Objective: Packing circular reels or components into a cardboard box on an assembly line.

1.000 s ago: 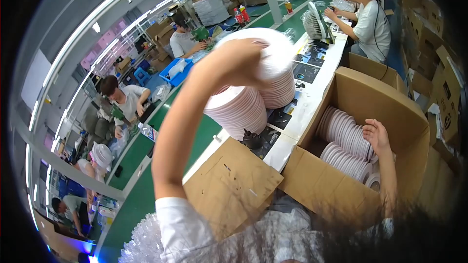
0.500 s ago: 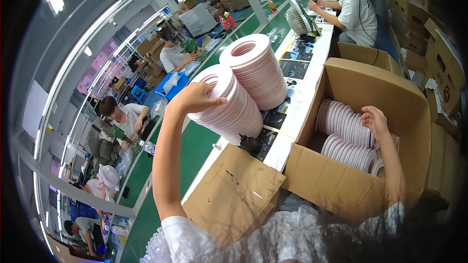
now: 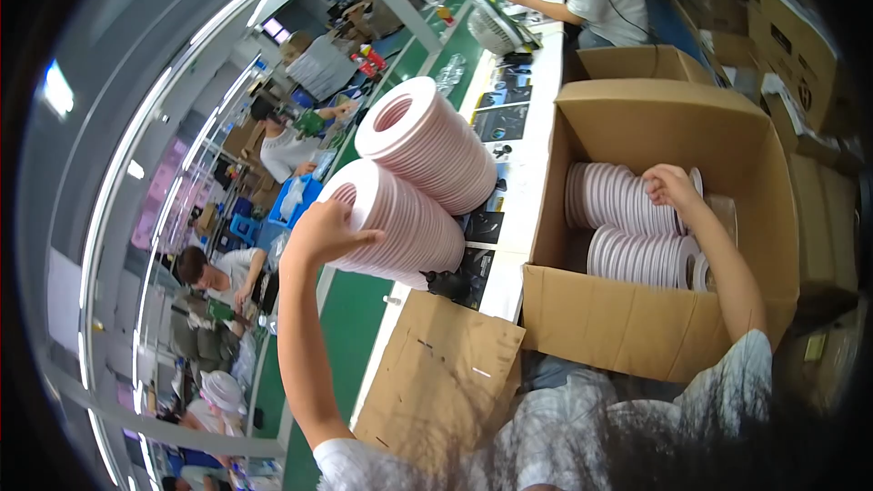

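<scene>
Two tall stacks of flat, pale pink-white rings stand side by side on the bench. My left hand (image 3: 323, 235) is closed on the top rim of the nearer ring stack (image 3: 405, 223), fingers at the centre hole and thumb over the outer edge. The farther ring stack (image 3: 436, 150) leans close against it. In the open cardboard box (image 3: 668, 109) on my right, more rings lie on their sides in two rows, a far row (image 3: 614, 197) and a near row (image 3: 637, 256). My right hand (image 3: 671, 186) is over the right end of the far row, fingers loosely bent, with nothing visible in them.
A black object (image 3: 446, 285) sits at the foot of the nearer stack. A cardboard flap (image 3: 436, 364) lies in front of me. Printed dark sheets (image 3: 500, 123) and a small fan (image 3: 493, 29) are farther along the white bench edge. Other people work across and along the green bench.
The view has shifted, so the bench and box sit differently in it. My right hand has moved left over the far row, its fingers more bent. My left hand stays on the nearer stack.
</scene>
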